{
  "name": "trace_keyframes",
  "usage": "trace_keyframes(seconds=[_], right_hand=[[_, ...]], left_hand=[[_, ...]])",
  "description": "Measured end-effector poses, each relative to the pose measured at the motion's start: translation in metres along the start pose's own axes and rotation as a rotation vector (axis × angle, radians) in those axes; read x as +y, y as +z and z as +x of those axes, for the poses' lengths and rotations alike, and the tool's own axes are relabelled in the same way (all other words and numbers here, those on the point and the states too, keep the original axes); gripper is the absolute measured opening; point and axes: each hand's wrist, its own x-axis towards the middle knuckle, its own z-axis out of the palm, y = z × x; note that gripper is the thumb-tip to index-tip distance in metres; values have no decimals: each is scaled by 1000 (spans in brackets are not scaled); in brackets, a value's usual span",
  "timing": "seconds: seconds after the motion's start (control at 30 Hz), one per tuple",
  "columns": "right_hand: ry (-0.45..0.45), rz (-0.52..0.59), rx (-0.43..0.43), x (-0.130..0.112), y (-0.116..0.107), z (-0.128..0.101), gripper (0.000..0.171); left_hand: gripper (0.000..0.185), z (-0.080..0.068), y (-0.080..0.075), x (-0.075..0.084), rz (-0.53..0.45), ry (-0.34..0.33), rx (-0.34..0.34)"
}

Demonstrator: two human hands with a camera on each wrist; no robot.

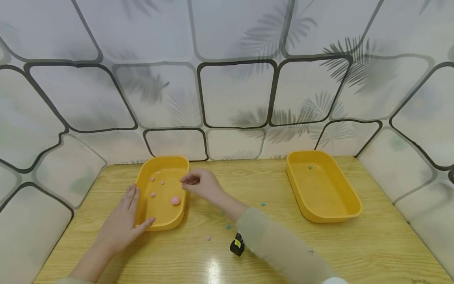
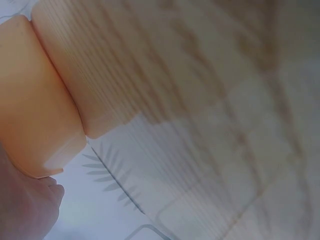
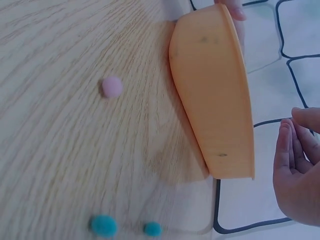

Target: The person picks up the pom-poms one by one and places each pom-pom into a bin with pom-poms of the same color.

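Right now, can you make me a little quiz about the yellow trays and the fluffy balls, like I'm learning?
1. True or false: the left hand rests flat against the left tray.
2. Which colour are the balls inside the left tray? A) pink B) teal C) black
3. Fill in: the right tray holds one small ____ ball.

Key
1. True: its fingers lie straight along the tray's side, thumb at the near corner.
2. A: a big pink ball and smaller pink ones lie inside.
3. Teal. The right hand hovers over the left tray's rim, fingers curled, nothing seen in them.
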Motion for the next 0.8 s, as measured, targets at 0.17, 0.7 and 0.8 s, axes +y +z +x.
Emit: trace_keyframes(seconds=[0.17,0.7,0.8], right_hand=[[-6,10,-37,-2,-14,-12,17],[-14,19,-102,5,-58,-54,17],[-17,10,-111,10,-63,-60,18]], left_hand=[[107,0,0,-1,-2,-1,-6],[106,1,0,0,-3,6,7],[105,-1,1,0,-10,10,19]])
